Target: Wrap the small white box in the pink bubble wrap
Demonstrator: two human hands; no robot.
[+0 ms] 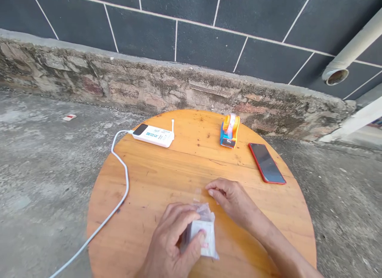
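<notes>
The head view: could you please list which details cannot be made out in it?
All in the head view:
Packet: its left part is covered by the left hand, and its reddish print is too small and blurred to read.
Right hand: too blurred at the fingertips to tell whether they pinch anything.
White device: its finest print is too small to read.
Cable: its near end is cut off by the bottom edge.

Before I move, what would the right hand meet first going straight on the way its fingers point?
Likely the faint clear strip by the far end of the wrapped packet, just beyond the right hand; depth is unclear, so it might pass above.
</notes>
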